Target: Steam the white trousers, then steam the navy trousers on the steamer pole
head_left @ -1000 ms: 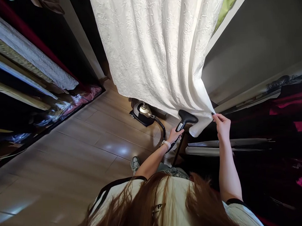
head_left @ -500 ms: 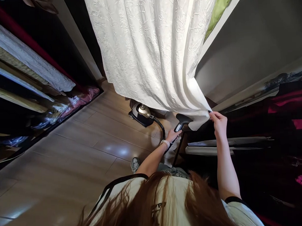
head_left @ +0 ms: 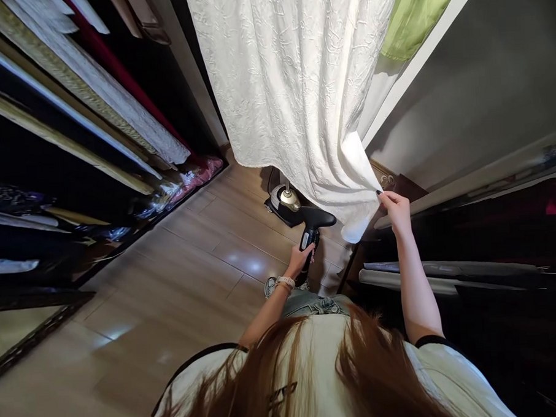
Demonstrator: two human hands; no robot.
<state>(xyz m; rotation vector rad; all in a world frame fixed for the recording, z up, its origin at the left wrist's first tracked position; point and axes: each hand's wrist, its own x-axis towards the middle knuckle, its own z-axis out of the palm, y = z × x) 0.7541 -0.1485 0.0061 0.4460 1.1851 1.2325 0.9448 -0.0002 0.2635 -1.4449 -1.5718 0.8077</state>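
A long white garment (head_left: 291, 91) with a raised pattern hangs in folds in front of me. My right hand (head_left: 395, 211) pinches its lower right corner and draws it out to the side. In my left hand (head_left: 301, 261) is the handle of a black garment steamer head (head_left: 318, 218), its wide end pointing up. The steamer head is below the hem, left of the pulled corner, and appears apart from the cloth. Behind it on the floor stands the steamer base (head_left: 284, 202), partly hidden by the garment and the head.
Several garments (head_left: 117, 111) hang on a rack at the left. A light green cloth (head_left: 417, 18) hangs behind the white garment, near a grey wall panel (head_left: 475, 77). Dark clothes and pale covered items (head_left: 410, 276) are at the right. The floor (head_left: 206, 254) is wood-look planks.
My left hand has moved the steamer head leftward, away from the hem, and turned it more upright. My right hand still pinches the corner. The camera view has shifted.
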